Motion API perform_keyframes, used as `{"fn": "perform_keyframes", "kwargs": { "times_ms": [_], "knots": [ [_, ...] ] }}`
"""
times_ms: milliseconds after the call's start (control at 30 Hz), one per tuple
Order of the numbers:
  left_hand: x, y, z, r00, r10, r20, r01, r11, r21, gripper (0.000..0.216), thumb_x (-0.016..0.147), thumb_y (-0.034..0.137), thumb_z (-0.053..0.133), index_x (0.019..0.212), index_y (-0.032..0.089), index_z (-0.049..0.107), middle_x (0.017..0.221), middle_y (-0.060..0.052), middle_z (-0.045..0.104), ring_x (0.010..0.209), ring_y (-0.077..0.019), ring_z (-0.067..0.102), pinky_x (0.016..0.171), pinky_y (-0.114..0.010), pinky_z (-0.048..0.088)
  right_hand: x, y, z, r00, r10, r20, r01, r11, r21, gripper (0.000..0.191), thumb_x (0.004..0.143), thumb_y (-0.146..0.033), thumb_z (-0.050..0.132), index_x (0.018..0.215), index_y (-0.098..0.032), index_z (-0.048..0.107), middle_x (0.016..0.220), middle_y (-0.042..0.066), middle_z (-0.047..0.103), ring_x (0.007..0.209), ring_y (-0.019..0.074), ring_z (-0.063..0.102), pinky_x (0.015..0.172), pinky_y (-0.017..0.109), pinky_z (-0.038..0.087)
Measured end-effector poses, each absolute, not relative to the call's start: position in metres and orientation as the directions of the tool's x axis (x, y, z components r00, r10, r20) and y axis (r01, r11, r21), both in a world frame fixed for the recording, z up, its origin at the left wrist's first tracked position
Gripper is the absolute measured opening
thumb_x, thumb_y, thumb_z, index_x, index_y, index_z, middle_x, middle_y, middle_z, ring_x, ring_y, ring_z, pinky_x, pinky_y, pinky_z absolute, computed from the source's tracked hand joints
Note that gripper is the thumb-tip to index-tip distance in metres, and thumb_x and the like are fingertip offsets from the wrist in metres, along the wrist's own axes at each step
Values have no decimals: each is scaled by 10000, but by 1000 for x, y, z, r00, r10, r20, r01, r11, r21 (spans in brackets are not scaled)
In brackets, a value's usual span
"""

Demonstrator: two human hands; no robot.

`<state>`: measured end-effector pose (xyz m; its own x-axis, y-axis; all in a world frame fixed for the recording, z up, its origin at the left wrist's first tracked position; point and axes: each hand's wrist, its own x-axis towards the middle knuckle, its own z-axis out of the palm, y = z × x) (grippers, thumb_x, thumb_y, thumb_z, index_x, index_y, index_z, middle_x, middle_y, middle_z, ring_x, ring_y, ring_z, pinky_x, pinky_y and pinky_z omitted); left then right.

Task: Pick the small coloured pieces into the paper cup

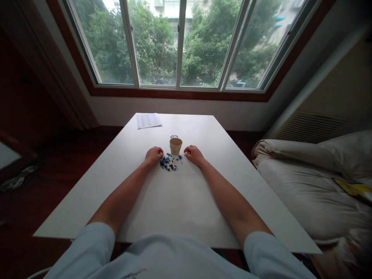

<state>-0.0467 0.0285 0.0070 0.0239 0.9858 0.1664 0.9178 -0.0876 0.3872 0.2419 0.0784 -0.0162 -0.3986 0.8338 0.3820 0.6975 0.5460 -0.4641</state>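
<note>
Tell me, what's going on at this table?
A person sits at a white table with both forearms laid on it. The left hand rests curled just left of a small pile of blue, red and dark pieces, and the right hand rests just right of it. A paper cup stands upright directly behind the pile. Whether either hand pinches a piece is too small to tell. A printed sheet lies at the far left corner.

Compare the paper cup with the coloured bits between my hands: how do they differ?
The paper cup is one tan thing, upright; the coloured bits are many, mostly blue and dark red, scattered flat. The paper cup sits farther off; the coloured bits lie nearer, between the left hand and the right hand. Both rest on the white table.
</note>
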Motion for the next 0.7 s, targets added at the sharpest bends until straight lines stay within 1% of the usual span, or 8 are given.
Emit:
{"fn": "perform_keyframes", "kwargs": {
  "times_ms": [200,367,433,567,700],
  "knots": [
    [-41,23,10,63,982,176,934,-120,336,163,811,328,628,890,213,712,1017,-61,659,855,-181,602,724,-275,450,240,76,-15,-471,783,406,624,621,-475,140,776,-164,638,851,-216,744,873,46,607,853,181,518,781,288,416],
    [-37,19,13,71,980,184,932,-131,339,144,823,278,605,926,220,687,1013,-55,662,871,-179,599,742,-273,447,240,75,-12,-517,757,400,577,653,-490,226,770,-163,656,963,-230,750,877,36,625,835,175,521,783,289,422],
    [-36,17,14,76,981,181,930,-135,341,141,830,260,594,934,222,682,1002,-52,672,871,-180,601,744,-274,447,240,75,-11,-538,745,395,566,667,-485,223,773,-171,669,969,-233,754,889,40,630,838,175,524,788,290,424],
    [-35,17,16,89,979,185,924,-150,351,139,825,243,594,937,230,674,986,-41,690,859,-182,607,716,-277,443,238,76,-12,-551,728,407,561,685,-466,166,781,-179,686,920,-229,760,915,51,632,853,179,529,785,287,427],
    [-35,16,16,69,983,167,923,-127,364,136,824,244,602,936,230,678,999,-42,700,871,-179,613,731,-272,448,237,76,-14,-555,721,416,572,693,-439,116,777,-143,677,837,-210,750,891,55,627,848,180,532,783,281,429]
  ]
}}
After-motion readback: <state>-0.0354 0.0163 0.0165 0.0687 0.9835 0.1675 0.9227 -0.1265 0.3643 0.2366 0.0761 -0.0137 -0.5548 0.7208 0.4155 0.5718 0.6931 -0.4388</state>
